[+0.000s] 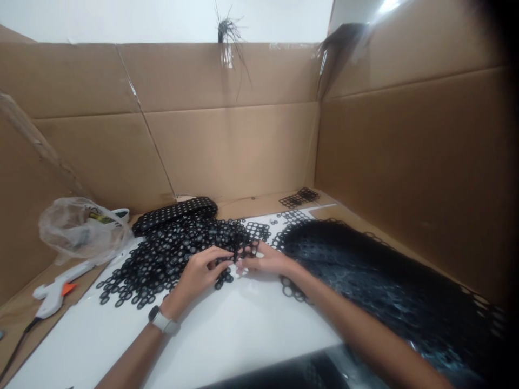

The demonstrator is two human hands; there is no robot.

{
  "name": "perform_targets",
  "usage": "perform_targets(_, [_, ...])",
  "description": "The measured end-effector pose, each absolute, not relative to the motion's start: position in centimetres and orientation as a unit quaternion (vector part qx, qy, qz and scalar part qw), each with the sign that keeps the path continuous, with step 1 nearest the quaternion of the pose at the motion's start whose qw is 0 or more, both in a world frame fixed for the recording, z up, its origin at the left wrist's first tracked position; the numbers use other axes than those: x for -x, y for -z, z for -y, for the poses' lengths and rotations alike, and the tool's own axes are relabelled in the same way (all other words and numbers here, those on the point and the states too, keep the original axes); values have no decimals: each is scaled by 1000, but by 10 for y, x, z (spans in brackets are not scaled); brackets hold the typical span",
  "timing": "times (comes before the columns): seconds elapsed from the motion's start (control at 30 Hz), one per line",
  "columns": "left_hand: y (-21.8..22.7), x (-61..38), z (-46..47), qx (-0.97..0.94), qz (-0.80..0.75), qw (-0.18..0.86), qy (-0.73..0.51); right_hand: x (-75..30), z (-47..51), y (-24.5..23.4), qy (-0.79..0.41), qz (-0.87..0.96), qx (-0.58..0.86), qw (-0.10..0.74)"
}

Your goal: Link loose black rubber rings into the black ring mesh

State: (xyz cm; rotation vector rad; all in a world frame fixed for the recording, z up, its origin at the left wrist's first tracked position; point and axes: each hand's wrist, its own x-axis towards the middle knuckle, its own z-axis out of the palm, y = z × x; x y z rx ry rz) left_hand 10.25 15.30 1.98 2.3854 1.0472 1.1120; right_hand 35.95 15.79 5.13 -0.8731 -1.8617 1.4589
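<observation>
A small cluster of black rings (248, 249) is held up between my two hands, just above the white board. My right hand (271, 260) closes its fingers and thumb on the right side of the cluster. From the left, my left hand (203, 268), with a pale-strapped watch on its wrist, pinches at the cluster's edge; its fingertips are too small to show exactly what they grip. A large heap of loose black rings (170, 251) lies behind and left of my left hand. A few more rings (224, 278) rest on the board beneath my fingers.
At the right a wide, dark mesh of joined rings (365, 270) spreads out. A rolled black mesh (176, 212) lies behind the heap. On the left are a white glue gun (54, 292) and a clear plastic bag (81, 232). Cardboard walls (235, 151) enclose the work surface.
</observation>
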Motion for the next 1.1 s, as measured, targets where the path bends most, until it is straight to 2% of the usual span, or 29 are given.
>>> perform_targets(0.2, [-22, -108, -149, -812, -366, 201, -408, -358, -159, -44, -470, 725, 370, 341])
perform_targets(0.6, [-22, -110, -148, -755, -390, 286, -443, -363, -158, -58, -563, 720, 296, 278])
perform_targets(1.1, [-19, -109, -149, -727, -384, 346, -452, -359, -163, -43, -575, 706, 271, 312])
